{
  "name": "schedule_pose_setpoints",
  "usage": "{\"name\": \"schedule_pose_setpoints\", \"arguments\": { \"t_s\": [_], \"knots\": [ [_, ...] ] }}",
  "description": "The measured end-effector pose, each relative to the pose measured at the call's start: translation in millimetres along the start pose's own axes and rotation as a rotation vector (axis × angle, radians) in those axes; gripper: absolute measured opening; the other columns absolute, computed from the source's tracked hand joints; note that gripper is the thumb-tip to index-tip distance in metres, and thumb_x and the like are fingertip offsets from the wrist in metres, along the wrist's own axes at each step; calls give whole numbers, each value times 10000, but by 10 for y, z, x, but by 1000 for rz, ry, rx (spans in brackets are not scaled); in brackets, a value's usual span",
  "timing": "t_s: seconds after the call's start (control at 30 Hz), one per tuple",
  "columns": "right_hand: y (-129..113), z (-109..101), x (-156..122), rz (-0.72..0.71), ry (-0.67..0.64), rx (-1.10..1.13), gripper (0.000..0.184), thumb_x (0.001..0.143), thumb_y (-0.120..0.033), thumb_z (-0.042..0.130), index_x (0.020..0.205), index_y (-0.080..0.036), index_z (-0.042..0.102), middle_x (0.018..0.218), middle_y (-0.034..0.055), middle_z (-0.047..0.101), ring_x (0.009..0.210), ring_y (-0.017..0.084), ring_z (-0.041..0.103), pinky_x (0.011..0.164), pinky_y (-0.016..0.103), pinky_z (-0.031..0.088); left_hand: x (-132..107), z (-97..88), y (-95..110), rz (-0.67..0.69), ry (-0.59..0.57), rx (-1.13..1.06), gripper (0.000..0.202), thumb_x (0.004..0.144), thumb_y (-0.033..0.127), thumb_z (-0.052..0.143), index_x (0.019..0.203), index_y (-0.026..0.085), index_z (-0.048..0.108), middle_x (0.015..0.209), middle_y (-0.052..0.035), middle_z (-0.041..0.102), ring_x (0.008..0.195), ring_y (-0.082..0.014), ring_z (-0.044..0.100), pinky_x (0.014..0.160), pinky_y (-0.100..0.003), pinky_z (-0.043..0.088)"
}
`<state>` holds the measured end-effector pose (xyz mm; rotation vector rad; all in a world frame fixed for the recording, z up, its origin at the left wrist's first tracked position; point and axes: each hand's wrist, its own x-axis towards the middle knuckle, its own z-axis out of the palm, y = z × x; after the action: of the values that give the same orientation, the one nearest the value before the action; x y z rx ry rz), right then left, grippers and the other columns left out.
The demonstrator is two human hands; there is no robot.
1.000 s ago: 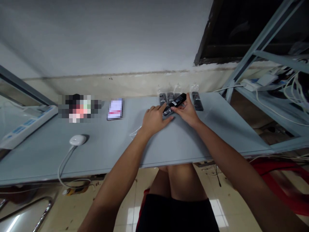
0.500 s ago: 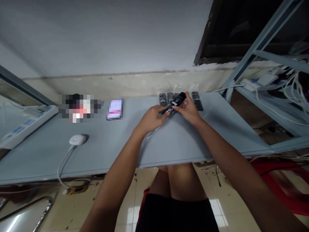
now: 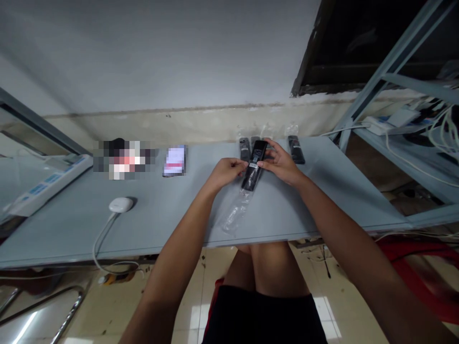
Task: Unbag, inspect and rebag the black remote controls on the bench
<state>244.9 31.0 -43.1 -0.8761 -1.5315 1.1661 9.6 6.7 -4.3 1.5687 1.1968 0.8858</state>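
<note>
A slim black remote control (image 3: 258, 152), with a white label on its face, lies tilted between my hands. Its lower half is inside a clear plastic sleeve (image 3: 234, 217), whose loose end hangs toward the front of the table. My right hand (image 3: 281, 163) grips the remote's right edge between thumb and fingers. At the other edge, my left hand (image 3: 229, 171) has thumb and forefinger pinched together on the sleeve beside the label. Behind my hands lie several similar bagged remotes, among them one at the left (image 3: 244, 149) and one at the right (image 3: 295, 149).
A phone with a blurred screen (image 3: 174, 161) lies left on the grey table (image 3: 154, 210). Nearer me is a white rounded device (image 3: 121, 205) with a cable. White power strips sit at the far left (image 3: 53, 184) and on the right shelf (image 3: 380, 125). The wall stands behind.
The remote has turned from a slant to a steeper angle, its label side now facing me. More of the sleeve shows, hanging below it. My left hand has shifted to the remote's left edge.
</note>
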Motion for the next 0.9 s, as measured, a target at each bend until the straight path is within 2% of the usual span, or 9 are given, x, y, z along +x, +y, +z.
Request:
{"name": "schedule_pose_setpoints", "arguments": {
  "t_s": [0.13,0.27,0.4,0.53,0.67,0.8,0.9],
  "knots": [
    [-40,9,-16,-12,-28,-20,852,775,-476,905,1505,-366,478,1103,46,703,808,203,694,769,393,630,1,-2,-18,-100,-21,-73,164,880,289,755,850,128,756,677,-15,633,584,-101,524,571,-242,365],
    [-73,14,-27,-31,-30,-37,876,781,-521,889,1526,-376,451,1085,38,693,806,206,676,719,370,603,7,-4,-29,-123,-89,-153,285,918,352,763,747,135,695,649,-11,589,566,-85,481,553,-230,335],
    [-89,13,-33,-38,-38,-12,817,766,-511,902,1461,-358,501,1003,16,680,798,203,652,728,363,572,5,-13,-28,-127,-127,-211,304,907,353,796,723,138,686,665,-14,585,580,-82,478,574,-237,329],
    [-104,23,-50,-21,-68,-26,576,805,-516,869,1273,-302,609,830,-23,636,769,192,628,784,364,539,7,-7,-32,-130,-109,-194,297,902,323,800,700,139,683,664,-15,583,580,-81,468,588,-258,316],
    [-168,61,-85,-24,-89,-91,402,863,-569,792,1065,-235,694,824,-5,653,747,174,597,750,329,487,19,42,-36,-102,-66,-144,311,918,333,747,685,145,664,642,-5,568,554,-79,427,568,-265,282],
    [-229,107,-122,-24,-202,-216,453,917,-629,704,806,-192,748,763,14,619,751,183,577,762,338,469,28,128,-36,-27,-59,-117,318,892,381,720,678,153,656,623,5,562,551,-91,410,563,-270,276],
    [-229,131,-129,-64,-281,-264,460,917,-640,699,810,-207,808,858,43,634,871,213,614,852,364,487,23,183,-28,15,-56,-114,291,859,402,718,717,150,690,641,5,582,589,-106,439,592,-269,319]
  ]
}}
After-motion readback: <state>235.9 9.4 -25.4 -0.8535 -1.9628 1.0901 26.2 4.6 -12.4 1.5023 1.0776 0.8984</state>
